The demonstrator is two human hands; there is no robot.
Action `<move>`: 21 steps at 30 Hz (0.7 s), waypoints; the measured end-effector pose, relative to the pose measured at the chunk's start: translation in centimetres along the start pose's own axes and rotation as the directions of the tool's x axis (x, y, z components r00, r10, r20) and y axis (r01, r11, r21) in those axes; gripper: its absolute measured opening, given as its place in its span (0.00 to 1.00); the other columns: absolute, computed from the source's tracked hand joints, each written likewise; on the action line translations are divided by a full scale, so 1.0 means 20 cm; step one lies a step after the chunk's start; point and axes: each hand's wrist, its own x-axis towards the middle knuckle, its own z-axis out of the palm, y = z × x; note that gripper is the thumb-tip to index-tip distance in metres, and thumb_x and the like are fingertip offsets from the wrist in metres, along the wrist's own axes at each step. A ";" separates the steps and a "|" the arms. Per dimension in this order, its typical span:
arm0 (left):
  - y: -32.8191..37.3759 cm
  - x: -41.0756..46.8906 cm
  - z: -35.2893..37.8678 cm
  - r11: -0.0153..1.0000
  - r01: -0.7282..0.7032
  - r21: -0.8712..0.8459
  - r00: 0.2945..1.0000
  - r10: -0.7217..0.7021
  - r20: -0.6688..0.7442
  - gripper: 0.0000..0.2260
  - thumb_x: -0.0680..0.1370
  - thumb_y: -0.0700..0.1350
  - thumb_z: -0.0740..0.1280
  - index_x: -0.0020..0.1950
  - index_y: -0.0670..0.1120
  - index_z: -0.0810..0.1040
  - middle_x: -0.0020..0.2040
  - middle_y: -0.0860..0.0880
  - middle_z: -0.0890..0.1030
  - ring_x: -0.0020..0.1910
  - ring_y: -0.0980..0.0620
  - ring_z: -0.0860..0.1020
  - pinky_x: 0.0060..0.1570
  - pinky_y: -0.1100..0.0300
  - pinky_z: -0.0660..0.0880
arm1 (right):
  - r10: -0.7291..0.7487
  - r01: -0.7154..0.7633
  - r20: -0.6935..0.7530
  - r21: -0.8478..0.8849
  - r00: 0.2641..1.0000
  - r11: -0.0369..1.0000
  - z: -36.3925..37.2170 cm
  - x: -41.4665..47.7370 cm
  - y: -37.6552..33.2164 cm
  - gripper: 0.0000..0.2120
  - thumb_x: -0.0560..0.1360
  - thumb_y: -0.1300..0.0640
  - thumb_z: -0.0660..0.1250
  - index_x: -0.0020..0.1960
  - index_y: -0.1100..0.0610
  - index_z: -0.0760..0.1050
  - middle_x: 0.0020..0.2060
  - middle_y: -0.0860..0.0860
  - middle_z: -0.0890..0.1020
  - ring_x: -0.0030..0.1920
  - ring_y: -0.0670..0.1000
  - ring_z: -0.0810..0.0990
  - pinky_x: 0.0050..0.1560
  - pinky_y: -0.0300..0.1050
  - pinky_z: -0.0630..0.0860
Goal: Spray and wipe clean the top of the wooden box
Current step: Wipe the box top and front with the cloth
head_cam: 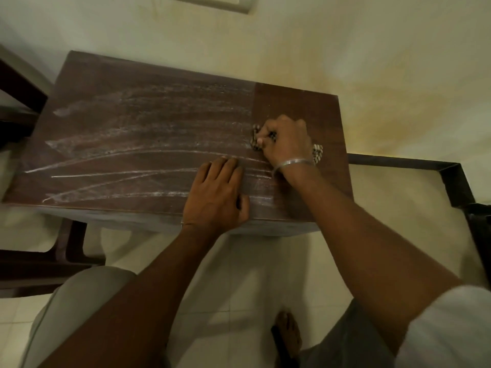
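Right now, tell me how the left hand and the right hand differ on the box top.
The left hand lies flat with straight fingers and holds nothing; the right hand is curled round a checked cloth. The left hand sits near the front edge of the wooden box, the right hand farther back. The right wrist wears a silver bangle, the left only a thin band. Both rest on the box top.

A pale cream wall (345, 35), blotched with a yellow stain (398, 110) at right, fills the top of the frame, with a white wall plate (239, 2) at the top edge. Pale floor tiles (252, 274) lie below, flanked by a dark brown chair (26, 266) at left and a black metal frame (451, 176) at right.
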 end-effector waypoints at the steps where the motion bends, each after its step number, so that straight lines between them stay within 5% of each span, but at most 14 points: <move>1: 0.00 0.00 0.00 1.000 0.000 -0.002 1.000 0.000 -0.001 0.25 0.74 0.52 0.58 0.63 0.38 0.79 0.64 0.39 0.79 0.64 0.40 0.76 0.66 0.43 0.71 | -0.009 0.009 -0.021 -0.008 1.000 1.000 0.01 -0.05 0.00 0.03 0.74 0.53 0.71 0.43 0.46 0.80 0.48 0.45 0.78 0.52 0.54 0.71 0.48 0.51 0.72; 10: -0.01 0.00 0.01 1.000 -0.007 -0.009 1.000 0.007 0.002 0.25 0.74 0.52 0.58 0.64 0.39 0.78 0.64 0.39 0.79 0.65 0.39 0.76 0.66 0.42 0.71 | 0.073 -0.072 0.065 -0.015 0.995 0.997 -0.07 0.10 -0.05 0.02 0.74 0.52 0.70 0.44 0.47 0.80 0.53 0.47 0.78 0.59 0.59 0.70 0.57 0.56 0.72; 21: -0.01 0.00 0.00 0.999 -0.032 0.017 0.999 0.031 0.042 0.26 0.73 0.52 0.57 0.63 0.38 0.78 0.63 0.39 0.79 0.63 0.38 0.76 0.65 0.42 0.71 | 0.002 -0.001 0.023 -0.032 1.000 0.999 -0.01 -0.21 0.00 0.04 0.74 0.53 0.70 0.42 0.45 0.78 0.49 0.45 0.77 0.54 0.56 0.70 0.50 0.53 0.72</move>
